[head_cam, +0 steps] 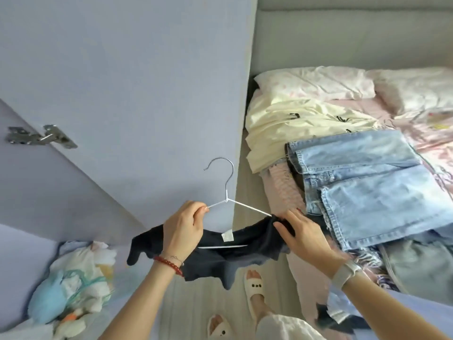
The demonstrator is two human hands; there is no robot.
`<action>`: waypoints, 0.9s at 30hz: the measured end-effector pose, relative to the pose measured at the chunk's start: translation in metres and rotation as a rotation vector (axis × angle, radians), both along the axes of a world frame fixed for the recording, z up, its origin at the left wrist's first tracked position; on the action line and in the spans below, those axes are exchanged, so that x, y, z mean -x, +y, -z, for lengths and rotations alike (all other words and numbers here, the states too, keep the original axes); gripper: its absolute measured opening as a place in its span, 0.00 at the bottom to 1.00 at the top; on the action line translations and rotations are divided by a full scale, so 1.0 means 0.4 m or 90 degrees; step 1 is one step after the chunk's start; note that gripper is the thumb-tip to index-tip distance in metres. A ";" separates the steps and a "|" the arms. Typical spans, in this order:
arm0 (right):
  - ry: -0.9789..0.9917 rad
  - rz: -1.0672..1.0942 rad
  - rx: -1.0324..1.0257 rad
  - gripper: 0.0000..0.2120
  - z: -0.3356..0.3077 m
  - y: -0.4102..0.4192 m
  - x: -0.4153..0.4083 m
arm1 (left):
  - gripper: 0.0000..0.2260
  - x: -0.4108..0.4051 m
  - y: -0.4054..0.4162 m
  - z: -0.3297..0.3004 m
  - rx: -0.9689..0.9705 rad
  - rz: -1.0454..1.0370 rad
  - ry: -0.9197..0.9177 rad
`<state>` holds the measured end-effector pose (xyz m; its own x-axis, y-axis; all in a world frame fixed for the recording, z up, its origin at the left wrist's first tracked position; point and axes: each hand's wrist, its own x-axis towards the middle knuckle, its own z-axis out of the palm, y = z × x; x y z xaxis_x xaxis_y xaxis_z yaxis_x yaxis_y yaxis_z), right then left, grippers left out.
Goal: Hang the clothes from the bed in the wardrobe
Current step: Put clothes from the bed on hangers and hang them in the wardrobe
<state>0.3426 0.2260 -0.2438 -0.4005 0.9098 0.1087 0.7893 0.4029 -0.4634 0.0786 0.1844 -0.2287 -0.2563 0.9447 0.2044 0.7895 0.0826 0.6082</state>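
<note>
she's standing between the bed and the wardrobe with a thin white wire hanger with a silver hook (226,192) held out in front of her, and a dark navy short-sleeved top (220,251) is partway onto it. the left hand (182,229) pinches the hanger's left shoulder wire between thumb and fingertips, the top's fabric bunched under the palm. the right hand (301,236) has its fingers curled into the dark cloth at the other shoulder, right where the wire end pokes out, and looks to be tugging the neckline over it. so the step in hand is dressing the hanger, and i'd say it's nearly done: the white label sits about centred below the hook and the bottom bar shows through the neck opening.

next she'll want that right shoulder seated so the top doesn't slide off, then a turn left to the lilac wardrobe door (73,168) with its metal hinge (40,137), hook leading. the rail itself isn't in view, so i can't say how far she must reach.

the wardrobe's lower shelf (19,253) holds a heap of soft toys and pale bundled things (73,278). on the pink-sheeted bed (367,104), there's a folded pair of light blue jeans (362,182), lying over a cream garment with small black bows (294,119), with more clothes bunched near the edge, all waiting.
</note>
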 end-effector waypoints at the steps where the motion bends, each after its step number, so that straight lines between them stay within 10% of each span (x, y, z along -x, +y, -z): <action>1: -0.004 0.035 -0.002 0.12 0.002 -0.012 -0.042 | 0.05 -0.043 0.022 0.004 0.014 0.027 -0.009; 27: 0.016 0.936 -0.023 0.08 0.237 -0.082 -1.371 | 0.23 -1.651 0.467 0.166 0.168 0.767 0.169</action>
<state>0.8910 0.1931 -0.3386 0.8646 0.4846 0.1327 0.4822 -0.7261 -0.4902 0.7392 0.3714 -0.2952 0.8144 0.5692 -0.1132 0.5431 -0.6787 0.4944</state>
